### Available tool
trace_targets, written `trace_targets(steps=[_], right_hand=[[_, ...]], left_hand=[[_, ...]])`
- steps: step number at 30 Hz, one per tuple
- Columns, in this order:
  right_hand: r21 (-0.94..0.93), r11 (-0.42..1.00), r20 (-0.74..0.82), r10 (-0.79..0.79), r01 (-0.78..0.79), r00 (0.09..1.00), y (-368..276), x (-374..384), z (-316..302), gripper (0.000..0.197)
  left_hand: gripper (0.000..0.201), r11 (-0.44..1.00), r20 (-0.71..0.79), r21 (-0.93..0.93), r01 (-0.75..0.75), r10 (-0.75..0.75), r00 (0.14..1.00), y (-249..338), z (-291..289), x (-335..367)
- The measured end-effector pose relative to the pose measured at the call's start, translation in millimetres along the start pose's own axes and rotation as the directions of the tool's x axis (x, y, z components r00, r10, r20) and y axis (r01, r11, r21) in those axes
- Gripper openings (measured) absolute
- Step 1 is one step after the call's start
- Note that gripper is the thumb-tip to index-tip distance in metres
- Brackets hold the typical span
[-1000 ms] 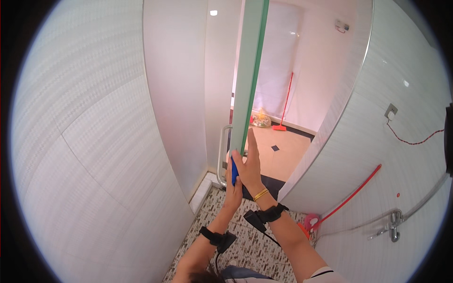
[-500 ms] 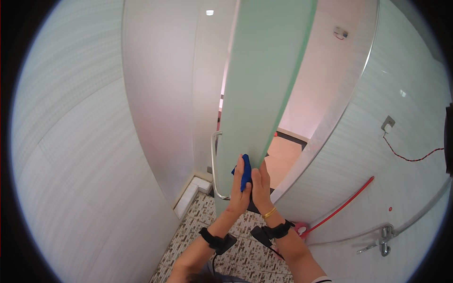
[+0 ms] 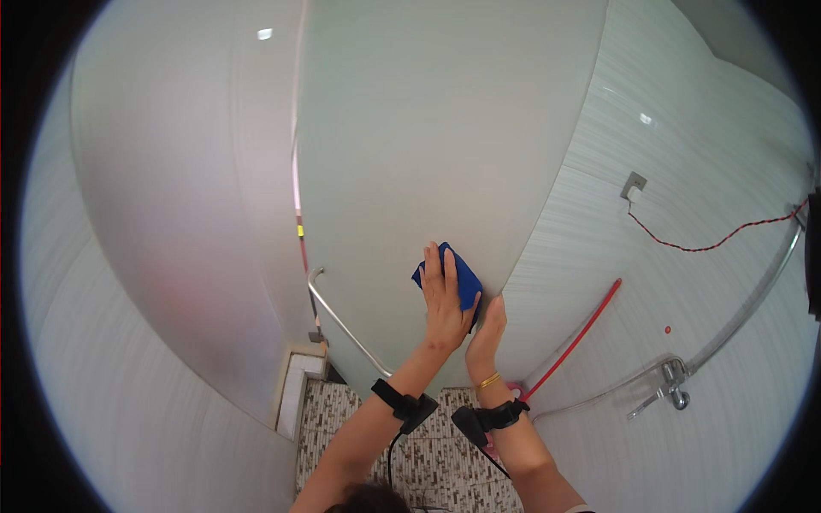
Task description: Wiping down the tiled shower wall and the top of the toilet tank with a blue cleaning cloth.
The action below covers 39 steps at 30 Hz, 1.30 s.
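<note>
My left hand [image 3: 445, 299] lies spread against the frosted glass door [image 3: 428, 137], pressing a blue cloth [image 3: 462, 278] onto it. Part of the cloth sticks out on both sides of the fingers. Just to the right, my right hand [image 3: 487, 329] is at the door's right edge, fingers stretched upward and partly hidden, with nothing seen in it. Left of both hands, a curved metal handle [image 3: 346, 323] is fixed to the door.
A frosted panel [image 3: 162, 171] stands on the left beside a low white ledge [image 3: 295, 398]. On the right wall are a socket with a plug [image 3: 633, 190], a twisted red-and-black cord [image 3: 693, 250] and a metal tap [image 3: 674, 380]. A red pole [image 3: 573, 338] leans there above the patterned floor [image 3: 419, 453].
The door has swung toward the right wall, covering the opening that showed beyond it. Both hands have moved with it, and my left hand now lies flatter over the cloth.
</note>
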State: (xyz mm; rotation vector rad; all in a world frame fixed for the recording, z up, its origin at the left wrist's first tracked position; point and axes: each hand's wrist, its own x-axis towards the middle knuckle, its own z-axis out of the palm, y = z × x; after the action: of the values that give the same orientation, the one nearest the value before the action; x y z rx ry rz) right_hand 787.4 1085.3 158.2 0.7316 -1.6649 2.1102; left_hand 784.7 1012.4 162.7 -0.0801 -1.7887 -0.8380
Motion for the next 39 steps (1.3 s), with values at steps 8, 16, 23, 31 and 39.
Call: trace_targets(steps=[8, 16, 23, 31, 39], right_hand=[[-0.019, 1.0, -0.081, 0.018, -0.02, 0.997, 25.6, 57.5, -20.4, 0.052], [-0.078, 0.996, -0.217, 0.013, -0.03, 0.976, 49.4, 80.5, -31.4, 0.055], [-0.296, 0.952, -0.277, -0.005, -0.08, 0.961, 49.8, 85.3, -49.0, 0.048], [-0.19, 0.981, -0.271, -0.014, -0.039, 0.962, 59.0, 87.6, -44.8, 0.048], [-0.105, 0.994, -0.218, 0.018, -0.042, 0.976, 73.1, 83.6, -54.8, 0.044]], left_hand=[[0.081, 0.985, 0.059, 0.138, -0.104, 0.097, 0.994, -55.1, 48.7, 12.7], [0.073, 0.952, -0.117, 0.094, 0.29, -0.278, 0.953, -95.0, 71.3, 1.7], [0.061, 0.959, 0.056, 0.061, -0.276, 0.273, 0.96, -34.9, 98.9, 33.5], [0.065, 0.752, 0.221, -0.042, -0.657, 0.649, 0.728, 26.3, 80.5, 132.7], [0.051, 0.787, 0.353, 0.082, -0.611, 0.551, 0.756, -74.9, 88.8, 13.8]])
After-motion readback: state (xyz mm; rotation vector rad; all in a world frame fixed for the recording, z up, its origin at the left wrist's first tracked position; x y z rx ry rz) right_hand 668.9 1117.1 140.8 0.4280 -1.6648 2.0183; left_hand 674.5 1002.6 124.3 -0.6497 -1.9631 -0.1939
